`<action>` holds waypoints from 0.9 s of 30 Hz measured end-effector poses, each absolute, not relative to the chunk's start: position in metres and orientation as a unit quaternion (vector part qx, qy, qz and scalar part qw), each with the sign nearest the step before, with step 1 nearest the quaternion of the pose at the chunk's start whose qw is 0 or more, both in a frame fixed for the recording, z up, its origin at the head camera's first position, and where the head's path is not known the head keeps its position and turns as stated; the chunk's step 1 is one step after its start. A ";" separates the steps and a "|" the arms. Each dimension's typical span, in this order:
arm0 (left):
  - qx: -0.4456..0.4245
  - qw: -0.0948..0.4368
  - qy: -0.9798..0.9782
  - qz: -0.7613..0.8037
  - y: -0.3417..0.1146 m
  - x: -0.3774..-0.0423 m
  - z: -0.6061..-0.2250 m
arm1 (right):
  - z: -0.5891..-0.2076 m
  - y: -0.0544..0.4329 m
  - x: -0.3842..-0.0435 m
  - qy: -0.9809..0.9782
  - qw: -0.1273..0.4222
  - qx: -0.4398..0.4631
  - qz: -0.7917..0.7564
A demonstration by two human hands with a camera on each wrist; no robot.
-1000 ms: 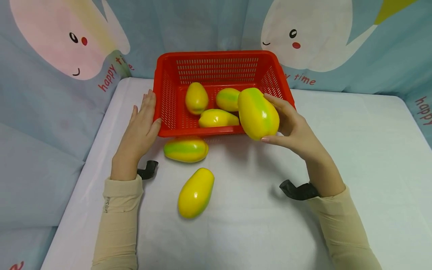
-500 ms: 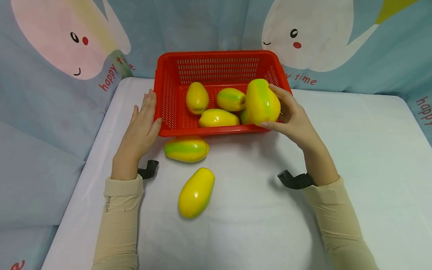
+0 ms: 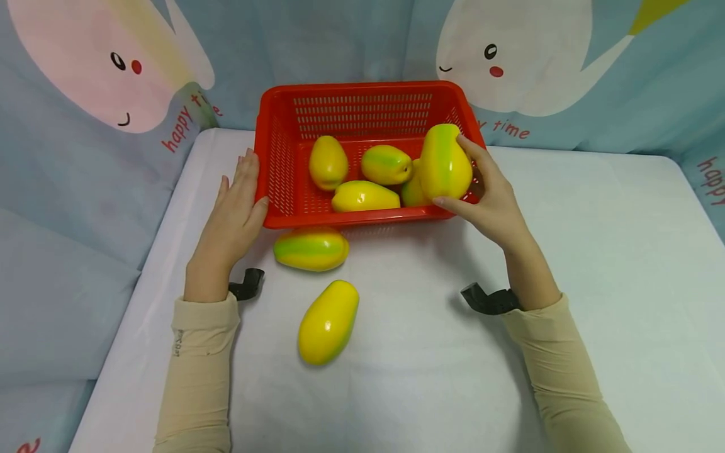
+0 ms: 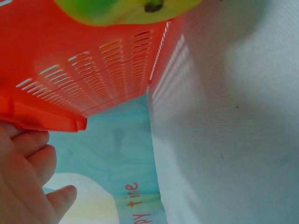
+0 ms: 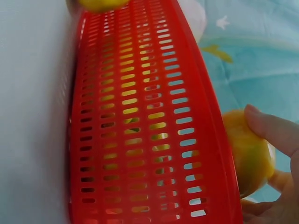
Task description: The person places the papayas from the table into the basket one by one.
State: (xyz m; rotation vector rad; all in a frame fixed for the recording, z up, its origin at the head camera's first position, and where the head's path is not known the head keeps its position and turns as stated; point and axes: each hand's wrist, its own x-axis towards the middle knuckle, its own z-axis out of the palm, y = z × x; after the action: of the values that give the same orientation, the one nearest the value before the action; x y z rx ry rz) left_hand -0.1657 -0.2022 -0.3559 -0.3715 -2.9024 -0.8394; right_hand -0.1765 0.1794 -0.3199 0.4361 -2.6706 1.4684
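Observation:
A yellow papaya with a green stripe point(image 3: 444, 163) is gripped between the thumb and fingers of my right hand point(image 3: 491, 198). It is held over the right end of a red plastic basket point(image 3: 362, 218), overlapping another papaya point(image 3: 415, 185) there. Three more lie inside: an upright-looking papaya point(image 3: 328, 163), a green-striped papaya point(image 3: 386, 165) and a papaya along the front wall point(image 3: 365, 197). My left hand point(image 3: 229, 217) rests with fairly straight fingers along the basket's left side, thumb at the rim. In the right wrist view, the held papaya point(image 5: 247, 154) shows beyond the basket rim.
On the white tablecloth point(image 3: 419, 377), one papaya point(image 3: 311, 250) lies against the basket's front and another papaya point(image 3: 328, 323) lies nearer. A blue curtain with whale prints point(image 3: 351, 44) hangs right behind the basket. Black wrist cameras point(image 3: 489, 300) sit on both wrists.
My right hand has carried the papaya from the basket's front rim back and to the right, over the inside. The papaya beneath it has come into view. The left hand stays put.

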 end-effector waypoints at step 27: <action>-0.129 0.049 -0.949 -0.283 -0.203 -0.165 -0.357 | -0.324 0.175 -0.180 -0.906 0.035 0.134 0.400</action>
State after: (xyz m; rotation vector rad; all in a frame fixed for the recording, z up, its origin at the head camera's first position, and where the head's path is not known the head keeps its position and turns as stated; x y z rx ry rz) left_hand -0.1654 -0.2026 -0.3567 -0.3942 -2.8928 -0.8628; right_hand -0.1796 0.1748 -0.3235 0.4130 -2.7853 1.2288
